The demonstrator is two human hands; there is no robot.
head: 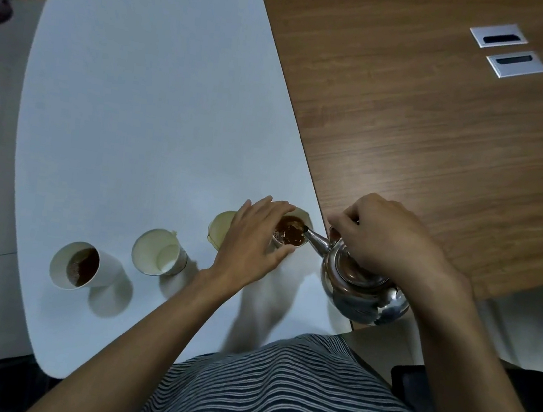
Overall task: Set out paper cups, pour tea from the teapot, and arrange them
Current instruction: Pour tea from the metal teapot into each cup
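Several white paper cups stand in a row near the front of the white table (145, 102). The leftmost cup (77, 265) holds dark tea. Beside it an empty cup (157, 252) stands, and a third cup (220, 232) is partly hidden behind my left hand (255, 238). That hand wraps the rightmost cup (290, 234), which is full of brown tea. My right hand (387, 235) grips the handle of the shiny steel teapot (363, 287). The pot is tilted, its spout over that cup's rim.
A wooden table (429, 123) adjoins the white one on the right, with two metal cable ports (506, 50) at its far side. My striped shirt fills the bottom of the view. Grey floor shows at left.
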